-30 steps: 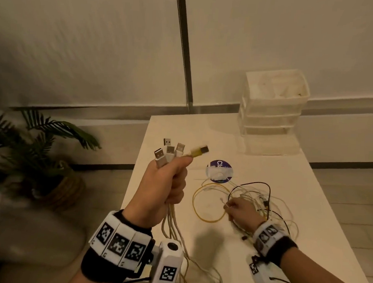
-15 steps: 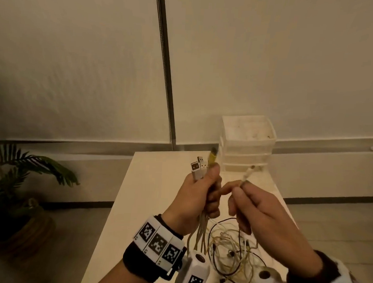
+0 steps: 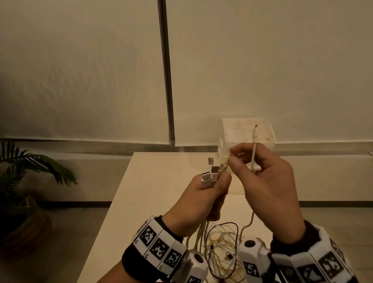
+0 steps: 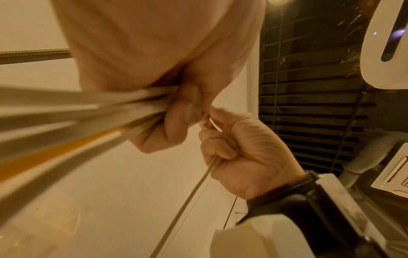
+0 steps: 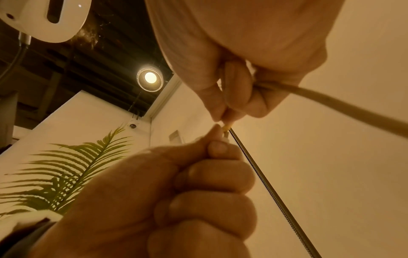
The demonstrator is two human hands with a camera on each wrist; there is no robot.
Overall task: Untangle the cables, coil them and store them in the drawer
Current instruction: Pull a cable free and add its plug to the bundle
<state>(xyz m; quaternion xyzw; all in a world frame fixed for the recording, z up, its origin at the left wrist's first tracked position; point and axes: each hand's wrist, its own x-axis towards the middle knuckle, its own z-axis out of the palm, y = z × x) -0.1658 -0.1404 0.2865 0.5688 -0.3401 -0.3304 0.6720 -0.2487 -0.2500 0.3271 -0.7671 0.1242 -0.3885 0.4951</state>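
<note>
My left hand (image 3: 216, 186) is raised over the table and grips a bundle of cables (image 4: 88, 108) in its fist. Several USB plugs (image 3: 212, 173) stick up out of it. My right hand (image 3: 233, 162) is just to its right and holds a white cable (image 3: 254, 148) upright between curled fingers. Its thumb and forefinger pinch the yellow plug (image 5: 227, 126) at the top of the left fist. The loose ends hang down into a tangle of white, yellow and black cables (image 3: 223, 256) on the table. The white drawer unit (image 3: 248, 131) stands at the table's far edge.
The pale table (image 3: 158, 183) runs forward to a wall with a metal strip (image 3: 165, 65). A potted palm (image 3: 19, 176) stands on the floor to the left. Marker wristbands and wrist cameras sit on both forearms.
My right hand left the tangle on the table, rose with a white cable and came up against the left fist. The left hand moved right and the view tilted upward.
</note>
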